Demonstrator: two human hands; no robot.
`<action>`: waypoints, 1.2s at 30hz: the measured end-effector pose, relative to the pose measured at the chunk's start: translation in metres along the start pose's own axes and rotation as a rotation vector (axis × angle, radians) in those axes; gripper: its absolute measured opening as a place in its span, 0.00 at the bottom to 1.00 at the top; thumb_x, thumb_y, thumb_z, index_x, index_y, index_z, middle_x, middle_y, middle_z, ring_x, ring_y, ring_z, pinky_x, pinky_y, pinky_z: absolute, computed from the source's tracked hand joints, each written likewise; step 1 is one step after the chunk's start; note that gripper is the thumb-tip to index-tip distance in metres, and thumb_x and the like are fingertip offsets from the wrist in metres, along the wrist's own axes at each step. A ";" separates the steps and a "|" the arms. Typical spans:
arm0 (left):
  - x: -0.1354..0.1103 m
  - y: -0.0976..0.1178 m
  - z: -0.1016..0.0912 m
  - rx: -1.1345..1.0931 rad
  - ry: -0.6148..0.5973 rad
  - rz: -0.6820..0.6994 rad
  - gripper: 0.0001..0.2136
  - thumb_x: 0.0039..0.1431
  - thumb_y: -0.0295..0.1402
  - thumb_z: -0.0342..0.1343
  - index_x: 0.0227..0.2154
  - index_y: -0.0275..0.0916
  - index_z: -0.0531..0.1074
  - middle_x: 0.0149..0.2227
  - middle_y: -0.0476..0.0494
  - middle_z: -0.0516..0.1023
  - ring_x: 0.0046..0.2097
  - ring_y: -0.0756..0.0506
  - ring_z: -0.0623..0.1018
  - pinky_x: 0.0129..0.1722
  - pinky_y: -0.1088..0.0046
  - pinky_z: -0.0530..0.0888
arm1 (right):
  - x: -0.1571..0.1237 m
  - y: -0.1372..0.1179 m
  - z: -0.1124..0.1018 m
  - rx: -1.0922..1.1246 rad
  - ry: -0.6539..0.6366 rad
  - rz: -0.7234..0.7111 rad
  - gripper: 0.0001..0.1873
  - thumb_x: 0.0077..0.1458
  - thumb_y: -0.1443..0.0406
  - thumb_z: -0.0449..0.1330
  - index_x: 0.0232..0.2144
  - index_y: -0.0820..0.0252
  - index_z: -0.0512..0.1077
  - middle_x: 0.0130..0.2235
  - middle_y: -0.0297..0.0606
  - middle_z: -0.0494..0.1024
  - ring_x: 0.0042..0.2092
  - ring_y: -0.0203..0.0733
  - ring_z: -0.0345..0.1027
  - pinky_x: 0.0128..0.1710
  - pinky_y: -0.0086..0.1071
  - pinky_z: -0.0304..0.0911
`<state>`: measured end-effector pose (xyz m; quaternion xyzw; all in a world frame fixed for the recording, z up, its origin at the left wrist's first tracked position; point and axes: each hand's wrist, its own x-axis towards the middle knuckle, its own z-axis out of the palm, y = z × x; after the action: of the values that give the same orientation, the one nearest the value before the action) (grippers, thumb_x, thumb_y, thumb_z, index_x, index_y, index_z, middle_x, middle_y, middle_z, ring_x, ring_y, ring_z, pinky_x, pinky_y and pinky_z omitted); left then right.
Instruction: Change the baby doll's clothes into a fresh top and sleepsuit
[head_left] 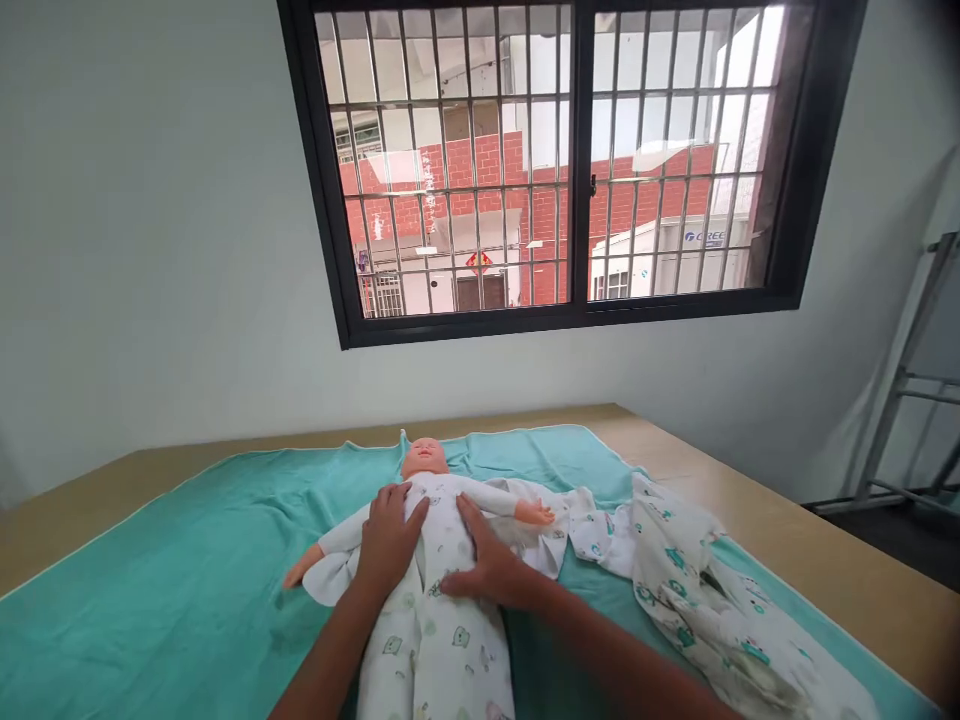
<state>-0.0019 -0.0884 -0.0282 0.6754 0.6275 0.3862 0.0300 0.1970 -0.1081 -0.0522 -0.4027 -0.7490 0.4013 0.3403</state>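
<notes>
A baby doll (pixel 424 456) lies on its back on a green blanket (pixel 217 560), its head toward the wall and its arms spread out. It wears a white printed baby outfit (pixel 442 640). My left hand (pixel 390 535) rests on the left side of the doll's chest, fingers stretched out. On the right side of its torso lies my right hand (pixel 491 565), thumb and fingers spread apart. Neither hand grips anything. Some white cloth spreads out from beneath the doll on both sides.
A crumpled white garment with green prints (pixel 690 580) lies on the blanket at the right. The blanket covers much of a wooden table (pixel 757 490). Behind stand a wall and a barred window (pixel 574 170). A grey metal frame (pixel 900 390) is at the far right.
</notes>
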 end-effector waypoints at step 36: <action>-0.086 -0.024 -0.048 -0.257 -0.304 -0.093 0.14 0.58 0.47 0.48 0.39 0.41 0.64 0.39 0.44 0.76 0.42 0.44 0.75 0.43 0.69 0.71 | -0.006 -0.004 0.008 -0.651 0.245 -0.055 0.35 0.61 0.43 0.41 0.13 0.60 0.63 0.18 0.35 0.66 0.23 0.35 0.53 0.27 0.33 0.39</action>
<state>-0.0414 -0.1793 -0.0487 0.6868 0.5919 0.3548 0.2284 0.1919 -0.1175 -0.0531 -0.5150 -0.8018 0.0810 0.2920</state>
